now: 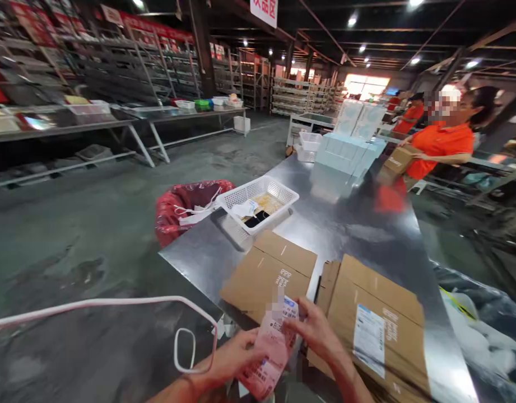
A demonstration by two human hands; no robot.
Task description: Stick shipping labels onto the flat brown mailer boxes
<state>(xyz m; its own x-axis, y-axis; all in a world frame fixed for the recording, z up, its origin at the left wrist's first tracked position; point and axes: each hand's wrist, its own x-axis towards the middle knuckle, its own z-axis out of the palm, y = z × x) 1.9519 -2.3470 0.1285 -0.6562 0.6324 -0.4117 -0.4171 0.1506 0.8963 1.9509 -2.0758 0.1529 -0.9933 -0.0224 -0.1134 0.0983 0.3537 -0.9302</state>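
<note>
Both of my hands grip a shipping label (275,348), a pinkish printed slip with barcodes, near the front edge of the metal table. My left hand (238,352) pinches its lower left side. At its upper right edge, the fingers of my right hand (314,327) close on the paper. Just beyond the label lies a flattened brown carton (258,274) with white print. To the right of my right hand is another flat carton (398,336), bearing a white label (369,338).
On the metal table (362,235) stand a white perforated basket (241,193) and light-blue boxes (339,154). A bin with a red bag (169,218) adjoins the left edge. A white looped tube (127,301) crosses the lower left. A person in orange (442,145) holds a box (398,160).
</note>
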